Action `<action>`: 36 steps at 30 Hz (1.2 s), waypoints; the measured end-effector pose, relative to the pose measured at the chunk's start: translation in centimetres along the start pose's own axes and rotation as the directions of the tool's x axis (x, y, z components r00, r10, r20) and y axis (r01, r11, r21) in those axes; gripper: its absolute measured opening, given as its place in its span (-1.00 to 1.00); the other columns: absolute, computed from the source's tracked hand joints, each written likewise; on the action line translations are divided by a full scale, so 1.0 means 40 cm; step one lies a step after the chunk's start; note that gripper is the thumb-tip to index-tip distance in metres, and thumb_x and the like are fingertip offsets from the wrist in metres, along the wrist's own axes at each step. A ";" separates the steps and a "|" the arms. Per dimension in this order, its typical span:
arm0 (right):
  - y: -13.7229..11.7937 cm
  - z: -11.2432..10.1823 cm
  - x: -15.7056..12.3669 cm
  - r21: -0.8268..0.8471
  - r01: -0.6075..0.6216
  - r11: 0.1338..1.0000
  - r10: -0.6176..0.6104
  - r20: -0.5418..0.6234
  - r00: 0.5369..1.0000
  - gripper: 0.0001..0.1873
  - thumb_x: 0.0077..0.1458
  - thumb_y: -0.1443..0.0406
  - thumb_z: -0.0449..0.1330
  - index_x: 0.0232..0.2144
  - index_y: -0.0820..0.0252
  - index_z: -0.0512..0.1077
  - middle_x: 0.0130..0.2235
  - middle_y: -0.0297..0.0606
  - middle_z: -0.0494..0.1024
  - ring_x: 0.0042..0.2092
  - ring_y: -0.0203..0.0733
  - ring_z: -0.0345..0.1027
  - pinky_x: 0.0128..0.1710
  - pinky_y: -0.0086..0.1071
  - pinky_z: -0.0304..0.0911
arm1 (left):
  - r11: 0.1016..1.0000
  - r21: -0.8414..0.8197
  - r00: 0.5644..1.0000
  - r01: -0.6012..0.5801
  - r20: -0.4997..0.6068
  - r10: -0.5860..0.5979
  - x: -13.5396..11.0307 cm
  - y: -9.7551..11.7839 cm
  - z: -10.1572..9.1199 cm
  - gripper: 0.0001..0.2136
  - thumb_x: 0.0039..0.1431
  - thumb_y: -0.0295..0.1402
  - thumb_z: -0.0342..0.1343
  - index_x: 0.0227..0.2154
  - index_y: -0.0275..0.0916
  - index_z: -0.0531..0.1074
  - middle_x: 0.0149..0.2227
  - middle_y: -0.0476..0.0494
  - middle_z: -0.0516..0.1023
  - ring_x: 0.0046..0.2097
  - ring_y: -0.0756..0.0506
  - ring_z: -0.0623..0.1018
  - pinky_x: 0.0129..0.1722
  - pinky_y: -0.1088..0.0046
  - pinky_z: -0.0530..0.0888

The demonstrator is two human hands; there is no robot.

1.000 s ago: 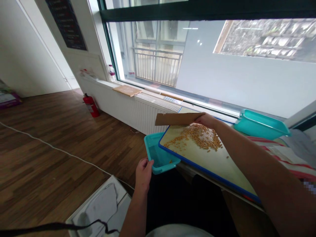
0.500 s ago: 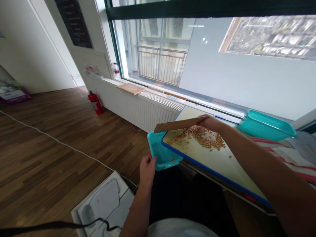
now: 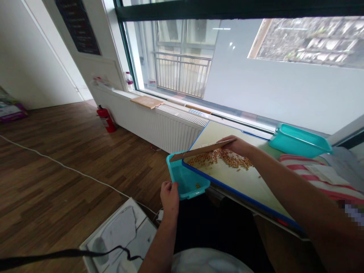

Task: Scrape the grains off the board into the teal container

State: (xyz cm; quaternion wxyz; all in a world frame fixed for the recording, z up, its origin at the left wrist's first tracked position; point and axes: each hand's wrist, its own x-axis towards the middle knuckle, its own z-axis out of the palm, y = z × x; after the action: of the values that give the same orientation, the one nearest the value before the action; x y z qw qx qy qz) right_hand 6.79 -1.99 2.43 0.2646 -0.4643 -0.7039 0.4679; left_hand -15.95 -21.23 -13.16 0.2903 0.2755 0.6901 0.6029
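My left hand [image 3: 170, 193] is closed on the near left rim of a turquoise plastic basket [image 3: 184, 176], which it holds below the corner of a blue-edged board [image 3: 256, 189]. A few yellow kernels [image 3: 197, 185] lie in the bottom of the basket. In my right hand [image 3: 237, 146] is a flat strip of brown cardboard [image 3: 196, 151], held on edge over the board, its far end above the basket. Golden kernels, which look like corn or beans, form a pile [image 3: 231, 159] on the board beside the strip, with whitish bits among them.
Another turquoise basket [image 3: 301, 140] stands at the board's back right, near a red-and-white striped cloth [image 3: 313, 176]. Behind the board run a radiator [image 3: 170, 131] and a window. A white box [image 3: 119, 235] is at lower left, a fire extinguisher [image 3: 106, 119] farther off. A cable crosses the floor.
My right hand has lowered the cardboard strip and moved it left and nearer, its end now over the basket. A few more kernels lie in the basket. The view has shifted slightly.
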 end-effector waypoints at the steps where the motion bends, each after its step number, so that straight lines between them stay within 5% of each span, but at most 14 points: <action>1: 0.003 0.000 -0.001 0.001 0.004 1.000 -0.004 0.000 1.000 -0.77 -0.33 0.50 0.29 -0.48 0.24 0.57 -0.48 -0.31 0.56 -0.40 -0.23 0.36 -0.32 -0.38 0.28 | 1.000 -0.018 1.000 0.012 -0.010 -0.013 -0.003 -0.002 0.002 -0.79 -0.05 -0.28 0.03 -0.69 -0.23 0.35 -0.44 -0.04 0.33 -0.34 -0.06 0.38 -0.29 0.41 0.33; 16: 0.000 0.019 -0.019 -0.046 0.047 0.998 -0.047 -0.008 0.999 -0.76 -0.35 0.51 0.29 -0.48 0.28 0.58 -0.43 -0.28 0.59 -0.35 -0.17 0.38 -0.28 -0.36 0.27 | 0.914 -0.385 0.967 0.131 -0.153 -0.204 -0.105 0.041 0.057 -0.89 -0.13 -0.31 0.02 -0.60 -0.23 0.29 -0.40 -0.01 0.27 -0.31 -0.03 0.33 -0.32 0.46 0.31; 30: -0.003 0.027 -0.079 -0.106 0.139 0.985 -0.127 0.115 0.985 -0.72 -0.31 0.33 0.29 -0.40 0.16 0.59 -0.42 -0.36 0.60 -0.36 -0.22 0.43 -0.33 -0.39 0.32 | 0.745 -0.663 0.976 0.077 -0.101 -0.192 -0.154 0.025 0.096 -0.94 -0.10 -0.43 0.10 -0.50 -0.25 0.33 -0.41 0.07 0.24 -0.33 0.03 0.31 -0.28 0.49 0.27; 36: -0.021 0.030 -0.099 -0.130 0.159 0.979 -0.136 0.174 0.975 -0.71 -0.25 0.29 0.28 -0.35 0.18 0.59 -0.36 -0.30 0.61 -0.28 -0.16 0.45 -0.26 -0.34 0.35 | 0.759 -0.649 0.983 0.053 -0.102 -0.156 -0.183 0.017 0.109 -0.93 -0.07 -0.44 0.10 -0.48 -0.24 0.31 -0.40 0.07 0.23 -0.34 0.04 0.30 -0.29 0.50 0.25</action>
State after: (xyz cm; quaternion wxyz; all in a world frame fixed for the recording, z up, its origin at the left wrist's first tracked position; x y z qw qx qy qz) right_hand 7.18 -6.15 2.92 0.2058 -0.3883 -0.7875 0.4321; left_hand -7.77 -23.55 -12.44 0.3478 0.0744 0.4755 0.8046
